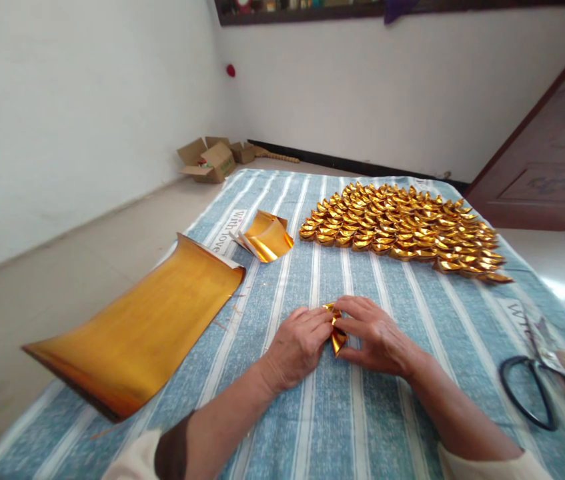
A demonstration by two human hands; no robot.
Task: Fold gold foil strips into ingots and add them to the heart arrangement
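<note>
Between my two hands, low over the striped cloth, is a small folded piece of shiny gold foil paper (338, 341). My left hand (301, 343) presses its fingers against the left side of the piece. On the other side, my right hand (375, 333) has its fingers and thumb closed around it. Parts of the foil are hidden under the fingers. Beyond the hands, many folded gold paper ingots (397, 223) stand packed in rows. A small stack of cut gold foil sheets (267, 235) lies to the left of them, with curled edges.
A large gold foil sheet (147, 327) lies on the left of the blue striped tablecloth (282, 413). Black-handled scissors (529, 393) rest at the right edge. Open cardboard boxes (209, 160) sit on the floor behind. A dark wooden door (552, 147) leans into view at right.
</note>
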